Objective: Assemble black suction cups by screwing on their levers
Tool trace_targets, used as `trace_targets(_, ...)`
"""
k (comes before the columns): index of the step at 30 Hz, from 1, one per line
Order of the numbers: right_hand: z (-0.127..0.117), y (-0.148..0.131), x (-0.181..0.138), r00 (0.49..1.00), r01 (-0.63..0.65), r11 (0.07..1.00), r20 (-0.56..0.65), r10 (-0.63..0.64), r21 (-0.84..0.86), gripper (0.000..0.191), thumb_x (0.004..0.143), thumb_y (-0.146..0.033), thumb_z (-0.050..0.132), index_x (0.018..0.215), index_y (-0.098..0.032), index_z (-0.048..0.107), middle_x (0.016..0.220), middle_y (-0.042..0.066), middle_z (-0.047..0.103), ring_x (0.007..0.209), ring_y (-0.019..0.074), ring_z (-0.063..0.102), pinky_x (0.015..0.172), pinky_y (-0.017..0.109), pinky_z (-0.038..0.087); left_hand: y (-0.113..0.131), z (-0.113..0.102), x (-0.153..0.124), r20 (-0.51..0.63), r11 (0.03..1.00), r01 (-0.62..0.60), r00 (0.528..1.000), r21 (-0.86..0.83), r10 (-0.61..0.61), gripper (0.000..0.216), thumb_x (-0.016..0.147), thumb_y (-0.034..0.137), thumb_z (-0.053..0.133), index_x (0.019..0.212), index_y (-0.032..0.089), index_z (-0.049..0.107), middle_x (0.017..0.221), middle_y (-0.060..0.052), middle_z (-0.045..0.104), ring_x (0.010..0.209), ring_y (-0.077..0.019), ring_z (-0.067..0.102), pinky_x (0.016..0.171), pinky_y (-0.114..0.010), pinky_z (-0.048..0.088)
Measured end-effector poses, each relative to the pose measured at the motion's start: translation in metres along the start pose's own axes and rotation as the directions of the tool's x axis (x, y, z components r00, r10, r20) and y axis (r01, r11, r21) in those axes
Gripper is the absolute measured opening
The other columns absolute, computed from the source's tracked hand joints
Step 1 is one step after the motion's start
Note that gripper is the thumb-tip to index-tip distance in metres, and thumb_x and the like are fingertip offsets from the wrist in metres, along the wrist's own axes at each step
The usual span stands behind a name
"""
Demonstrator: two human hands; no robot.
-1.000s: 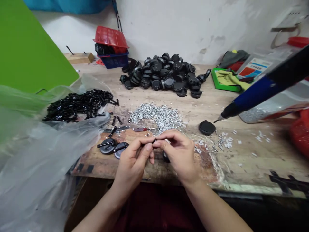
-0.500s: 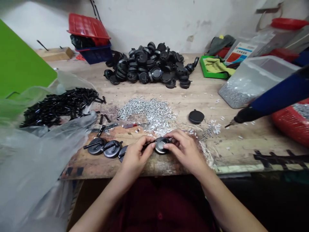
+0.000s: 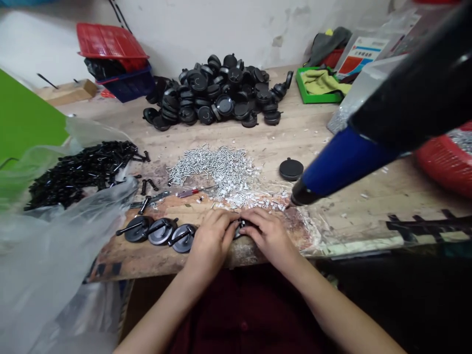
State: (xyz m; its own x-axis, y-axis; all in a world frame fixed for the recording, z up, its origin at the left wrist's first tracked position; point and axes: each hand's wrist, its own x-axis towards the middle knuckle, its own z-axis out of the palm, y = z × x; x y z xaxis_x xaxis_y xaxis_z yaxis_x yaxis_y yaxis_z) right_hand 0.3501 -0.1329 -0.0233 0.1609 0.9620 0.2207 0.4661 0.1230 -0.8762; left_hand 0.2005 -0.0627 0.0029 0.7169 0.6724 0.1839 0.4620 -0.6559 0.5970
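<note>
My left hand (image 3: pixel 213 238) is closed, its fingertips pinching a small black lever (image 3: pixel 242 222) over a round black suction-cup base (image 3: pixel 237 232). From the other side my right hand (image 3: pixel 268 230) closes its thumb and fingers on the same base and lever. My fingers cover most of both parts. Left of my hands lie three round bases with levers across them, the nearest being one base (image 3: pixel 182 239) beside my left wrist. A lone black base (image 3: pixel 291 169) sits beyond my right hand.
A blue-and-black electric screwdriver (image 3: pixel 342 160) hangs in from the upper right. Ahead are piled screws (image 3: pixel 210 164), white spacers (image 3: pixel 241 196) and a red-handled screwdriver (image 3: pixel 190 192). Black levers (image 3: pixel 81 167) heap on plastic at left; black bases (image 3: pixel 217 91) pile at the back.
My hands have drawn closer together over the base, covering more of it, and the lever is now at its top. The view has shifted; the electric screwdriver looms larger and nearer.
</note>
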Motion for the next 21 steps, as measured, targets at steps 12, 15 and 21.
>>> trace_targets(12,0.003,0.012,0.002,0.991,-0.05,0.987,-0.115,0.068,0.153,0.03,0.073,-0.007,0.071,0.097,-0.024,0.074,0.087,0.002,0.068,0.082,0.0142,0.065,0.08,0.028,0.053,-0.007,0.013,-0.006,-0.031,0.967,-0.169,0.984,0.19,0.178,0.016,0.09,0.012,0.048,0.102,0.014,0.059,0.092,-0.008,0.062,0.089,-0.0199,0.053,0.08,-0.035,0.049)
trace_targets(15,0.003,0.012,0.002,0.991,-0.045,0.986,-0.115,0.064,0.161,0.031,0.073,-0.007,0.07,0.097,-0.026,0.073,0.085,0.001,0.068,0.08,0.0138,0.065,0.079,0.029,0.054,-0.012,0.015,-0.009,0.018,0.936,-0.255,0.966,0.244,0.258,0.023,0.09,0.011,0.047,0.111,0.012,0.057,0.098,-0.01,0.063,0.092,-0.0215,0.052,0.082,-0.037,0.049)
trace_targets(21,0.006,0.014,0.001,0.988,-0.033,0.987,-0.144,0.056,0.156,0.029,0.075,-0.009,0.069,0.098,-0.025,0.073,0.086,0.002,0.068,0.082,0.0147,0.066,0.078,0.03,0.054,-0.018,0.005,-0.01,0.07,0.953,-0.229,0.973,0.2,0.219,0.028,0.092,0.016,0.047,0.119,0.017,0.053,0.105,-0.009,0.061,0.097,-0.0212,0.053,0.087,-0.037,0.048)
